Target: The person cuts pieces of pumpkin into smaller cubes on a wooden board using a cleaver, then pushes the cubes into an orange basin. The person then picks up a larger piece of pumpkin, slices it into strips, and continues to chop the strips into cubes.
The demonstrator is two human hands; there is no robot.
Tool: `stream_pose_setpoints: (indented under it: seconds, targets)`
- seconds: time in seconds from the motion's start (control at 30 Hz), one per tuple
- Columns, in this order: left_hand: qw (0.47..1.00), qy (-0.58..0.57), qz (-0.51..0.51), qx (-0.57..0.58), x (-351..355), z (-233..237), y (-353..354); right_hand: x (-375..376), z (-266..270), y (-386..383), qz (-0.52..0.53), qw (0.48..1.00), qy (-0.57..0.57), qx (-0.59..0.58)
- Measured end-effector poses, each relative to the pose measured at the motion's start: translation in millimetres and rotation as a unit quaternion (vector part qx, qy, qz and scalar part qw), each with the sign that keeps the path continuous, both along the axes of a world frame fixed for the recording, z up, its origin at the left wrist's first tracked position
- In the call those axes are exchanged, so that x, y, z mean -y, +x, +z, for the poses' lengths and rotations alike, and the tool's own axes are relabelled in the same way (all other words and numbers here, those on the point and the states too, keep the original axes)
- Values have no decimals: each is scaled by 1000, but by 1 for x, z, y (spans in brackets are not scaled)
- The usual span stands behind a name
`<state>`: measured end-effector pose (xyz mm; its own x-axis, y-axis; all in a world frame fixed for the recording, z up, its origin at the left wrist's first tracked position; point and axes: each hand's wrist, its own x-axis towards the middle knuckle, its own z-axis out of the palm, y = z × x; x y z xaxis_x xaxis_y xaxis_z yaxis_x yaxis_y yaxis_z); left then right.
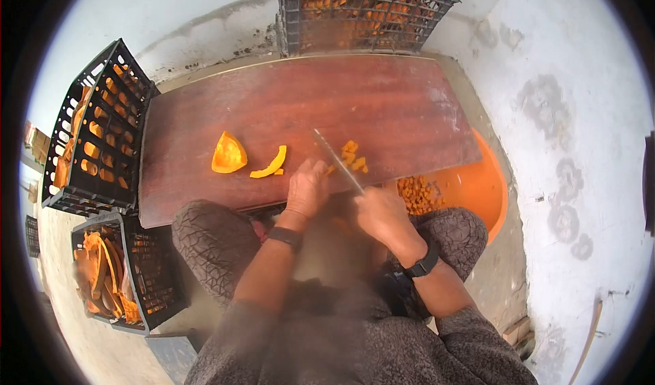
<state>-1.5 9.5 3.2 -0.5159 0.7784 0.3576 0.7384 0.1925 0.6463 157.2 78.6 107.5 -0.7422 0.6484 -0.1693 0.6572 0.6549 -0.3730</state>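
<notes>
My right hand [383, 214] is closed round the handle of a knife [339, 161], its blade slanting up and to the left over the board. Just left of the blade, my left hand [308, 186] has its fingers curled down on a pumpkin piece [330, 169], most of it hidden under them. Small cut pumpkin cubes [352, 154] lie right of the blade. A curved pumpkin strip [271, 164] rests left of my left hand, with a tiny bit beside it. Farther left sits a thick pumpkin wedge [229, 153].
The reddish-brown board [286, 98] spans my front. An orange tub [481, 197] with cut cubes stands under its right edge. Black crates holding orange pieces stand at the left [102, 136] and back [365, 17]. A lower-left crate [153, 269] holds long pumpkin pieces.
</notes>
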Motion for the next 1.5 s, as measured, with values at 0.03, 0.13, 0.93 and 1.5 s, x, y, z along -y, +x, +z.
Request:
stream_pose_setpoints:
  seconds: [0.03,0.13,0.93,1.5]
  targets:
    - [1000,-6,4,1,0,-1,0,-2,-4,-2,17,1000,10,19]
    - [999,31,-6,-12,-1,-2,0,-8,-5,-14,22,999,-2,27]
    - [1000,28,7,-6,8,7,3,-4,8,5,-29,997,-22,-64]
    - [999,26,-7,-40,4,1,4,1,-12,-6,38,999,23,14]
